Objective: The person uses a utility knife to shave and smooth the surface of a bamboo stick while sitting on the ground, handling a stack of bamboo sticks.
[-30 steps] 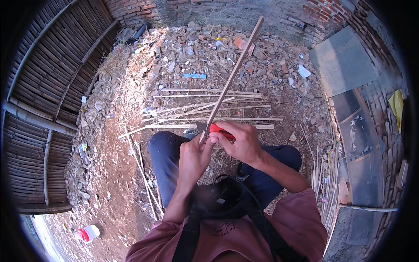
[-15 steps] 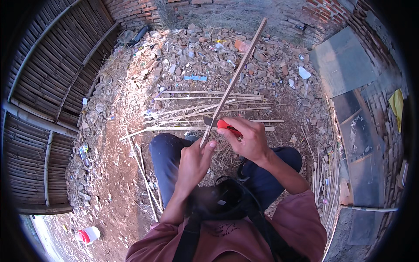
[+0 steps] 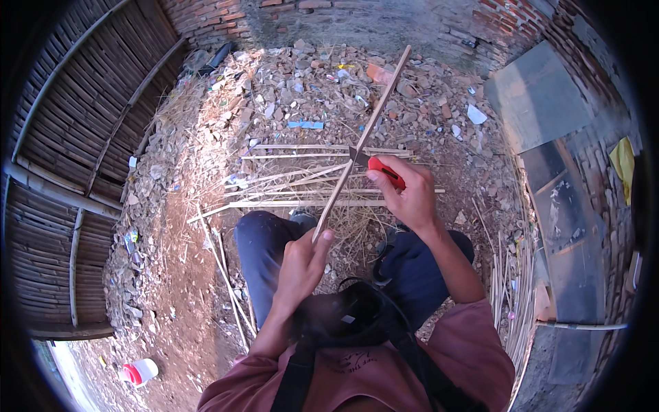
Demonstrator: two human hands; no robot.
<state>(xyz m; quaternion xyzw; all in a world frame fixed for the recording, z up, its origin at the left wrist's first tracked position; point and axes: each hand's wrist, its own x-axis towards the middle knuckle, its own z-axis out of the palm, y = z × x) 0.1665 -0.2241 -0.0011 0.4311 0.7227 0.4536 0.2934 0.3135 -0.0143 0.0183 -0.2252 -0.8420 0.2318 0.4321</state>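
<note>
My left hand (image 3: 300, 266) is closed around the near end of a long, thin bamboo strip (image 3: 379, 110), which slants up and away to the right. In my right hand (image 3: 414, 204) is a utility knife (image 3: 386, 171) with a red handle, gripped between thumb and fingers. Its dark blade lies across the strip, touching it about midway along. Several pale bamboo strips (image 3: 302, 203) lie on the ground beyond my knees, some crossing one another, with thin shavings around them.
Rubble (image 3: 302, 82) and litter cover the ground toward a brick wall (image 3: 329, 20). A bamboo-slat wall (image 3: 68, 89) stands at left. Near it sits a clear container with a red lid (image 3: 141, 371). More long strips (image 3: 511, 288) lie at right, beside leaning panels (image 3: 539, 96).
My right hand and the knife have moved away from my left hand, up along the strip. The strip's far end has dipped slightly; my left hand keeps its hold.
</note>
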